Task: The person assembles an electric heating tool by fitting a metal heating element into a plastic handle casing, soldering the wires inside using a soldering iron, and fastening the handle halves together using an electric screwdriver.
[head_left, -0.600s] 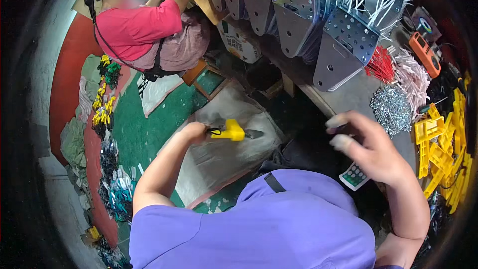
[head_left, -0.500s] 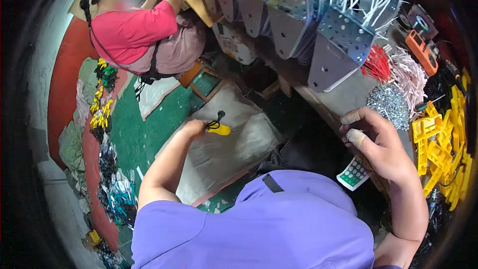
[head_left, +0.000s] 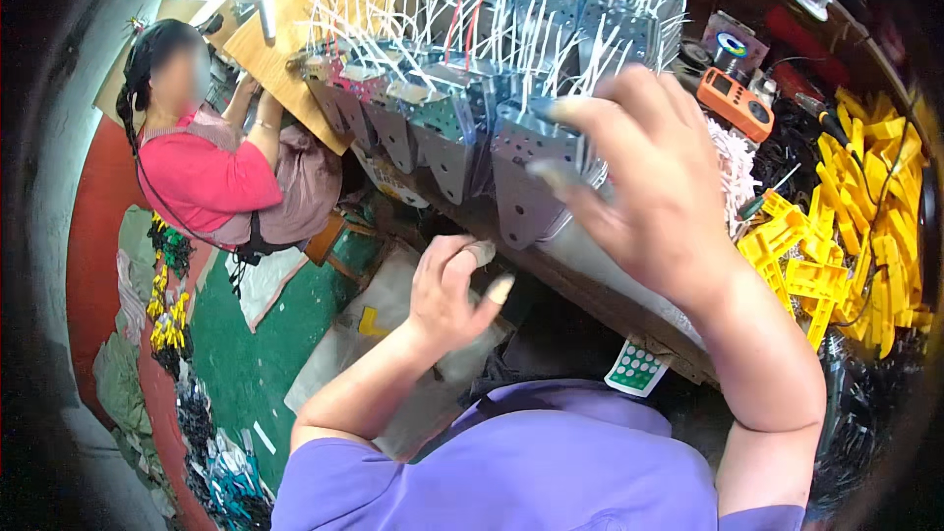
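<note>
My right hand (head_left: 654,182) is raised at the perforated metal plates (head_left: 536,162) on the bench. Its thumb and fingers are apart, with nothing seen between them, and its fingertips overlap the nearest plate; I cannot tell whether they touch it. Many thin white sticks (head_left: 536,54) and a few red ones stand up from the plates. My left hand (head_left: 447,290) is open and empty in front of the bench edge, with tape on a fingertip. Below it, a yellow piece (head_left: 370,323) lies on the pale sack (head_left: 339,359) on the floor.
At the bench's right are yellow plastic parts (head_left: 811,265), pale pink sticks (head_left: 733,162) and an orange device (head_left: 735,103). A green-and-white card (head_left: 637,369) hangs by the bench edge. A person in red (head_left: 211,177) sits at the far left. Bundles of parts (head_left: 172,324) line the floor.
My left hand has let go of the yellow piece with a black cord and moved right toward the bench. My right hand has risen and moved left to the metal plates. The view has shifted.
</note>
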Tool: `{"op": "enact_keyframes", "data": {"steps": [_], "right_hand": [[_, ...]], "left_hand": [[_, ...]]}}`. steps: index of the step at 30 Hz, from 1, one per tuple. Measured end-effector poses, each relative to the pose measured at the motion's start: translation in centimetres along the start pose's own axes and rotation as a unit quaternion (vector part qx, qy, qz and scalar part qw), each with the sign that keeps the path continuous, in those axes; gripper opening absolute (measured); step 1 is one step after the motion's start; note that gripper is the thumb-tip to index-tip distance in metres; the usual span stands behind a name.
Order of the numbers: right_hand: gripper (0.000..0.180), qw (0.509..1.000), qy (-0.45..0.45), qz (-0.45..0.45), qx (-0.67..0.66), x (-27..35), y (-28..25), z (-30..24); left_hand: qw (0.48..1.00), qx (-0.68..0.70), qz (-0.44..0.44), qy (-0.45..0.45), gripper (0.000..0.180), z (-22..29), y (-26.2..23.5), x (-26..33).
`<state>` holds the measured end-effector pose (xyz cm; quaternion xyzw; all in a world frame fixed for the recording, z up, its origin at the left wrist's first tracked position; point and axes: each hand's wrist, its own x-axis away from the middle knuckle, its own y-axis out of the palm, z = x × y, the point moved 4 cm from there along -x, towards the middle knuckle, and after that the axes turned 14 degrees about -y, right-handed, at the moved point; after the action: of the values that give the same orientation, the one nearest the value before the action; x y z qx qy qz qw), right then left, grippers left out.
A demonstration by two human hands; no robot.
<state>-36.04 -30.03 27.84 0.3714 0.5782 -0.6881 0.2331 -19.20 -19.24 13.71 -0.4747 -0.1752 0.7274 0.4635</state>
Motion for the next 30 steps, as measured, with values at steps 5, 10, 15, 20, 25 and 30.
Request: {"op": "enact_keyframes", "data": {"steps": [5, 10, 15, 20, 25, 30], "right_hand": [[0.024, 0.987, -0.103, 0.085, 0.084, 0.1, 0.7, -0.4], [0.019, 0.99, -0.119, 0.033, 0.067, 3.7, -3.2, -2.2], [0.017, 0.979, 0.202, 0.0, 0.008, 10.7, -7.2, 7.0], [0.013, 0.931, 0.306, -0.146, 0.132, 17.5, -7.9, 18.7], [0.013, 0.855, 0.233, -0.376, 0.273, 20.0, -4.3, 21.6], [0.02, 0.848, 0.304, -0.358, 0.245, 19.0, -4.9, 21.7]], "left_hand": [[0.982, 0.035, 0.185, 0.029, 0.07, 4.9, 0.9, -5.0], [0.986, 0.091, 0.136, 0.041, 0.063, 6.6, 2.7, -4.0], [0.953, 0.22, -0.199, 0.066, 0.067, 9.3, 5.2, -2.6], [0.902, 0.199, -0.354, 0.147, 0.059, 12.2, 9.5, -1.7], [0.896, 0.151, -0.38, 0.175, 0.057, 13.2, 11.1, -1.6], [0.9, 0.138, -0.381, 0.162, 0.059, 13.4, 10.9, -1.7]]}}
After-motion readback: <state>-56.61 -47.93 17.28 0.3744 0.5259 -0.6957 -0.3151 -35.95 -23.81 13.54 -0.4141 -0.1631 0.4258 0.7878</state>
